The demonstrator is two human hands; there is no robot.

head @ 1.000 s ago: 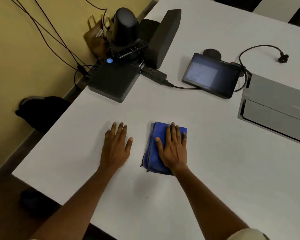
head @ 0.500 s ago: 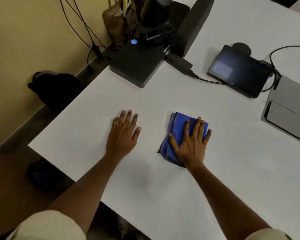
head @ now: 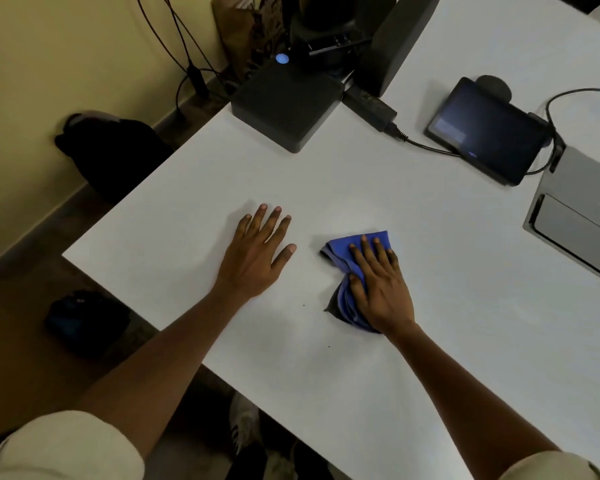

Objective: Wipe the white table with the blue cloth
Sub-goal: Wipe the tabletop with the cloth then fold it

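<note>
The blue cloth (head: 340, 252), folded and a little bunched, lies on the white table (head: 378, 195) near its middle. My right hand (head: 381, 289) presses flat on top of the cloth and covers most of its right part. My left hand (head: 253, 254) rests flat on the bare table to the left of the cloth, fingers spread, holding nothing. A gap of bare table separates the two hands.
A black box with a blue light (head: 284, 105) and dark speaker-like units (head: 392, 39) stand at the far left edge. A small tilted screen (head: 482, 133) with cables and a grey device (head: 579, 216) sit at the right. Dark bags (head: 111, 154) lie on the floor.
My right hand has slid the cloth to the right and bunched it, widening the gap to my left hand. The camera has shifted, so the far objects sit higher in view.
</note>
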